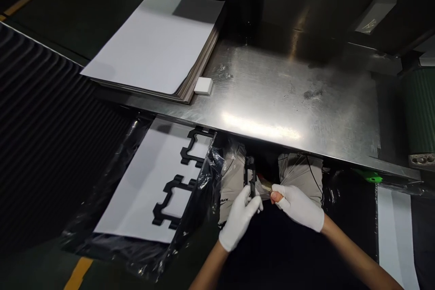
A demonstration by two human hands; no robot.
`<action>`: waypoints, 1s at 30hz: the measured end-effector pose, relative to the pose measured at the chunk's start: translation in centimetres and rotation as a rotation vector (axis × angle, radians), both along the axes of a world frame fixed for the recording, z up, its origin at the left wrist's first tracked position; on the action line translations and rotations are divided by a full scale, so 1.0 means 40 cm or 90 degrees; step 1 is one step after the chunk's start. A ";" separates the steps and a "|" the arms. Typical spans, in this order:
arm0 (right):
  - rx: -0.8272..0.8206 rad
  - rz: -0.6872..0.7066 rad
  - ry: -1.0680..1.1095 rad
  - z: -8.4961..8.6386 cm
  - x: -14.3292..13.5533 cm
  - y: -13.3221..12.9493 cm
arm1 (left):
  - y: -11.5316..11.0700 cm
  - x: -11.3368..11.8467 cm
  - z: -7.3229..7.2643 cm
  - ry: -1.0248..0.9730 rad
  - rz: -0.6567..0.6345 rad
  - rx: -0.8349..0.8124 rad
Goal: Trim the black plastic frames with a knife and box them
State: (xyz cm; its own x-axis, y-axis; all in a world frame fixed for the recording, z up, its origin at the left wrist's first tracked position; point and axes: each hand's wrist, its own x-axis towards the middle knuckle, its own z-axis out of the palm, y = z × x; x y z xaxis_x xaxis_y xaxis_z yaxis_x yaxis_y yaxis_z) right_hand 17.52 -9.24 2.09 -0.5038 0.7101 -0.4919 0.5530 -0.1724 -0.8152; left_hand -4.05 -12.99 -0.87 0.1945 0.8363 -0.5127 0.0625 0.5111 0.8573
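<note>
Head view takes in a metal table [261, 86], the landmark for what follows. Just off its near edge, the left hand [239, 219], in a white glove, is clamped on the lower end of a black frame [250, 174] held roughly upright. To the right of it, the right hand [297, 206], gloved with its thumb tip bare, has thumb and fingers together on a slim object [265, 184], too small to identify, that points toward the frame. Off the table's near left edge, two black cut-out parts [173, 201] lie apart on a white sheet [136, 190], with clear plastic [149, 253] around it. On the table's left side sits a thick paper stack [156, 41], a white block [203, 85] beside its near right corner. At the table's near right edge is a bright green item [374, 176].
</note>
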 end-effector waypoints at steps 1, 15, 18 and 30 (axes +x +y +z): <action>0.006 0.024 -0.012 -0.001 0.002 -0.008 | 0.002 0.003 0.004 0.052 -0.016 -0.004; 0.037 0.147 -0.291 0.011 -0.040 -0.049 | -0.001 0.036 0.061 0.670 -0.290 0.142; 0.042 0.154 -0.307 0.009 -0.039 -0.050 | -0.005 0.039 0.058 0.700 -0.301 0.148; -0.025 0.027 -0.220 -0.045 -0.043 -0.090 | -0.011 0.049 0.048 0.765 -0.276 0.195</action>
State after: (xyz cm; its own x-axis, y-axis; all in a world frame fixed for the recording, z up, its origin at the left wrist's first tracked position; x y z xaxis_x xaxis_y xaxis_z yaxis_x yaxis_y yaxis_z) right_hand 15.79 -12.82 0.29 -0.3322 0.6695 -0.6644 0.8021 -0.1701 -0.5725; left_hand -2.09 -13.43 1.05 0.0333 0.9344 -0.3546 0.9722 0.0520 0.2285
